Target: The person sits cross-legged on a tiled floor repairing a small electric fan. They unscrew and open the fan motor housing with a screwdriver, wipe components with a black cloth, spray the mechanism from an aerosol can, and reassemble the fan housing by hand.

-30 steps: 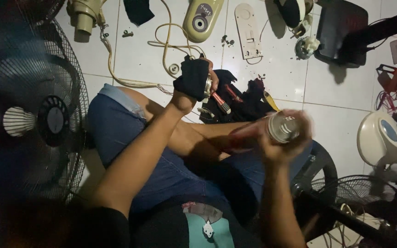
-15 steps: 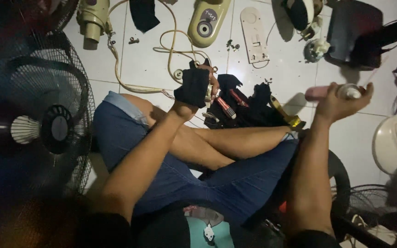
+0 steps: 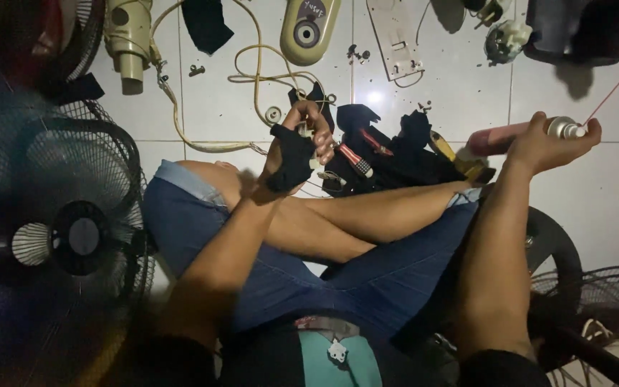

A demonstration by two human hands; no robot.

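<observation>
The right hand (image 3: 549, 147) has carried the pink spray can (image 3: 514, 136) from above the lap out to the right, over the tiled floor (image 3: 424, 107). The can now lies sideways, its thin red straw (image 3: 602, 102) pointing up and right.

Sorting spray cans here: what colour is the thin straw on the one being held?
Red, on the spray can in the right hand; head view.

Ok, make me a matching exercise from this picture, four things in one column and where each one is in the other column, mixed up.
Things:
1. spray can
2. black fan part
3. standing fan
4. beige motor housing

Places:
A. on the tiled floor, top left
B. in the left hand
C. in the right hand, held out to the right
D. beside the person's left leg, at the left edge

Pairs: 1-C, 2-B, 3-D, 4-A
</observation>
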